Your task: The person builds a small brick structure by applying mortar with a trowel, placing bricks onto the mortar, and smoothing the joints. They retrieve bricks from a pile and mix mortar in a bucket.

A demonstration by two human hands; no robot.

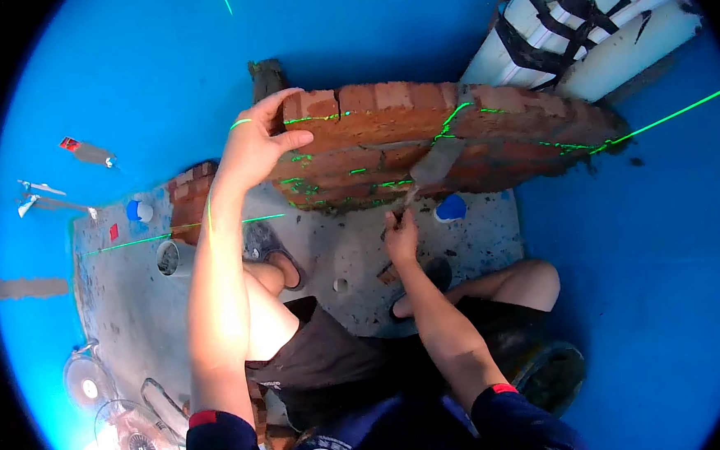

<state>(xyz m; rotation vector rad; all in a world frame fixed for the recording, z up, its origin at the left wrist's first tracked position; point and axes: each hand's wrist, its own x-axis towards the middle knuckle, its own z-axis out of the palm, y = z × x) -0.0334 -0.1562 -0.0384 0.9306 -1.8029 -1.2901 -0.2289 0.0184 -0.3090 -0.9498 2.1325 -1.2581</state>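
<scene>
A low red brick wall (356, 161) stretches across in front of me, with grey mortar between its courses. My left hand (249, 156) is closed round the wall's left end, thumb on the near face and fingers over the top of the end brick (310, 104). In my right hand (402, 237) is the handle of a trowel. Its grey blade (437, 161) lies against or just before the wall's near face, right of the middle; whether it touches I cannot tell. Bright green laser lines run over the bricks and my left arm.
White pipes (603, 28) bound with black strips lean at the upper right. Blue-capped pipe stubs (451, 209) and an open pipe (168, 258) rise from the grey floor. Bricks (192, 194) stand at left. Fans (143, 444) are lower left, a bucket (555, 374) by my right side.
</scene>
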